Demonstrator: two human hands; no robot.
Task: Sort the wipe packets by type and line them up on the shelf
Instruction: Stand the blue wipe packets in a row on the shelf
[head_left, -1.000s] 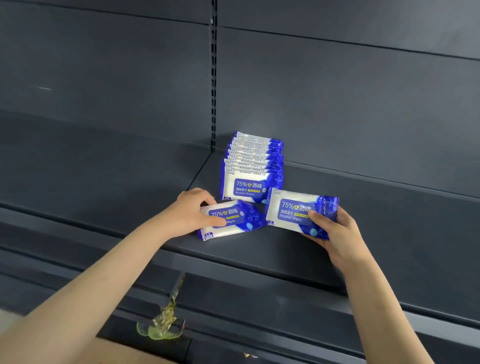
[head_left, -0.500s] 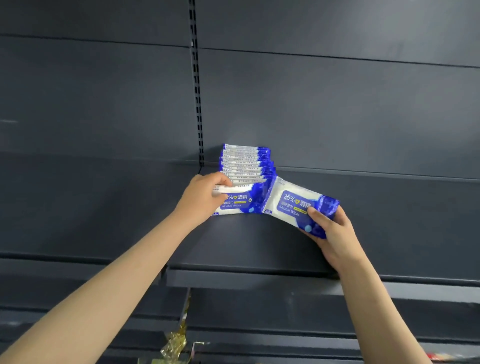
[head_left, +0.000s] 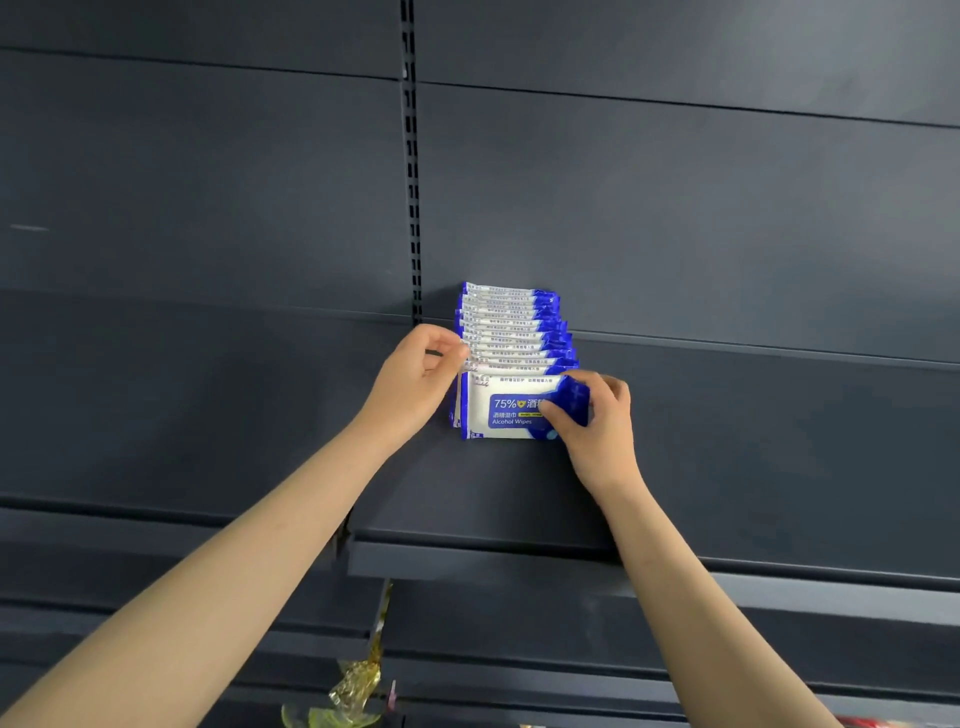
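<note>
Wipe packets (head_left: 511, 325) on the shelf (head_left: 727, 467), centre of the frame, upright in one row running front to back. Front packet (head_left: 506, 410) face-on, long axis left to right, touching the row behind it. Left hand (head_left: 415, 379) at the row's left edge, fingers (head_left: 457, 353) curled and pinching the packet ends there. Right hand (head_left: 597, 421) nearer, gripping the front packet's right end, thumb across the label. Likely next: pressing that packet back, square with the row.
</note>
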